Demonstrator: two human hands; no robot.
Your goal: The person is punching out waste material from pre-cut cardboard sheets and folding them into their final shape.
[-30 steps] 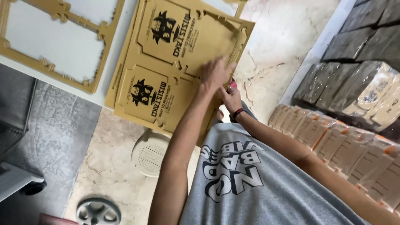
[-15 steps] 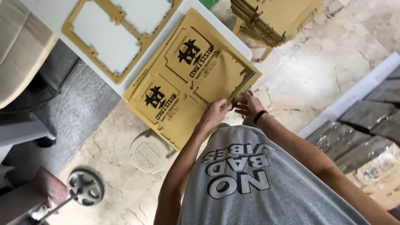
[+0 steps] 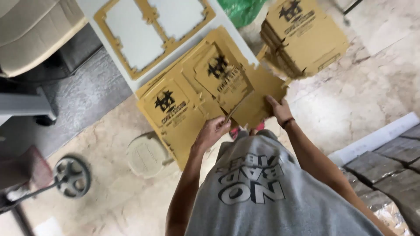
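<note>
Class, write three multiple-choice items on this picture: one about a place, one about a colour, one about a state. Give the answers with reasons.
1. Where does the stack of flat boxes lie?
A. on the grey shirt
B. on the marble floor, upper right
C. on the chair

2. What colour is the punched cardboard sheet?
A. blue
B. white
C. yellow-brown

3. How is the sheet held?
A. by both hands
B. by one hand
C. by no hand

Answers: 1 B, the stack rests on the floor beyond the hands. 2 C, it is yellow-brown with black print. 3 A, the left hand and right hand each grip its near edge.
</note>
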